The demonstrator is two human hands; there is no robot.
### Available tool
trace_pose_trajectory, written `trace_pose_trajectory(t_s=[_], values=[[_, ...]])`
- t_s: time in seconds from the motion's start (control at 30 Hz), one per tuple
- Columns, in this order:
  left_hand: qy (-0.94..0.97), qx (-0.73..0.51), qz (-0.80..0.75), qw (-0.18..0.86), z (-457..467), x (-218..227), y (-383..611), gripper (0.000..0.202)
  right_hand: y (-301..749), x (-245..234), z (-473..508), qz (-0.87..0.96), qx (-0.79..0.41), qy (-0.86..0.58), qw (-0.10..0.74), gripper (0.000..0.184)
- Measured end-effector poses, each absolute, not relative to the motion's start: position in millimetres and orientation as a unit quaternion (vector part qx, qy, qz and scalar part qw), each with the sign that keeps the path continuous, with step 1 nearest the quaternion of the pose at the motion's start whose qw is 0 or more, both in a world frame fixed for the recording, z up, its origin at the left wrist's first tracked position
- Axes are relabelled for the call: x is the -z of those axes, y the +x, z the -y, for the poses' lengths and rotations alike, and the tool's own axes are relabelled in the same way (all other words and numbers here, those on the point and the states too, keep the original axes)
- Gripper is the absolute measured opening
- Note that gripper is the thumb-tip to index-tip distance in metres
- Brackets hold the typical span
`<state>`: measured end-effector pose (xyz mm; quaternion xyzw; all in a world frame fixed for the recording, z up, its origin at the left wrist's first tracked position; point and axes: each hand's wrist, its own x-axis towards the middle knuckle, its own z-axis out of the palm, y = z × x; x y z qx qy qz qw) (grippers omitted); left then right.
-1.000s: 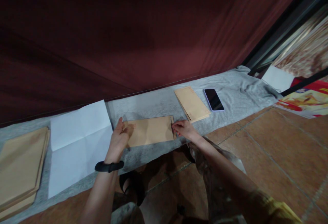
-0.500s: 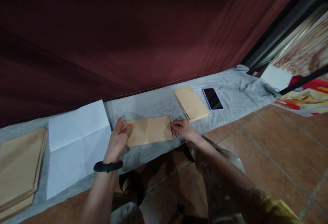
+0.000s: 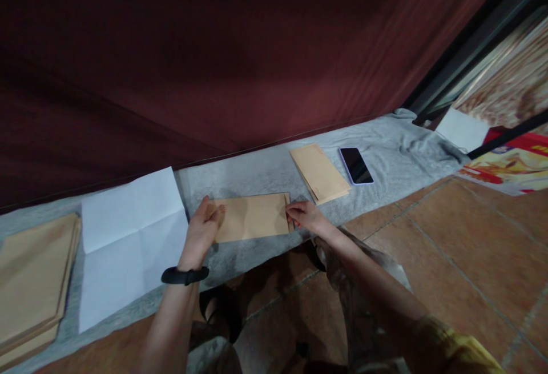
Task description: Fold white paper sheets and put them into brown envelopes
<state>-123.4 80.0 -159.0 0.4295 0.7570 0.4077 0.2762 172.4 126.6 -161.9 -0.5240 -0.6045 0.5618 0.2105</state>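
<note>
A long brown paper envelope lies flat on the grey cloth, between my two hands. At its left end is my left hand, a black band on the wrist, its thumb over the paper and its fingers along the edge, gripping that end. My right hand pinches the narrow flap at the other end, fingertips together. Further right, a few similar brown envelopes rest in a small pile. Left of my left hand, a creased white sheet of paper is spread open.
A stack of larger brown envelopes sits at the far left. Beyond the small pile is a phone with a dark screen. The grey cloth covers a narrow bench against a dark red curtain. Tiled floor shows in front.
My left hand has shifted slightly right, further onto the envelope's left end, its thumb now closer to the paper. My right hand stays pinching the flap end.
</note>
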Motion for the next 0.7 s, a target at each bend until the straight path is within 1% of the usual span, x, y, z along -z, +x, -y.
trace_pose_trajectory(t_s=[0.1, 0.17, 0.3, 0.37, 0.5, 0.7], values=[[0.527, -0.367, -0.738, 0.207, -77.7, 156.5, -111.7, 0.057, 173.0, 162.6, -127.3, 0.622, -0.539, -0.529, 0.207, 0.024], [0.614, -0.354, -0.686, 0.164, -70.7, 151.4, -89.8, 0.05, 173.8, 162.9, -129.4, 0.646, -0.496, -0.537, 0.219, 0.023], [0.77, -0.264, -0.565, 0.133, -48.1, 146.7, -29.9, 0.048, 173.3, 163.6, -136.5, 0.695, -0.339, -0.567, 0.283, 0.026], [0.805, -0.203, -0.548, 0.101, -38.7, 149.1, -6.3, 0.048, 170.6, 164.1, -140.5, 0.708, -0.286, -0.582, 0.28, 0.03], [0.826, -0.147, -0.542, 0.041, -33.3, 155.0, 10.9, 0.044, 160.4, 163.4, -148.7, 0.718, -0.27, -0.595, 0.24, 0.031], [0.864, -0.109, -0.492, -0.003, -39.6, 153.9, 1.1, 0.04, 141.8, 162.3, -158.4, 0.71, -0.294, -0.603, 0.216, 0.018]])
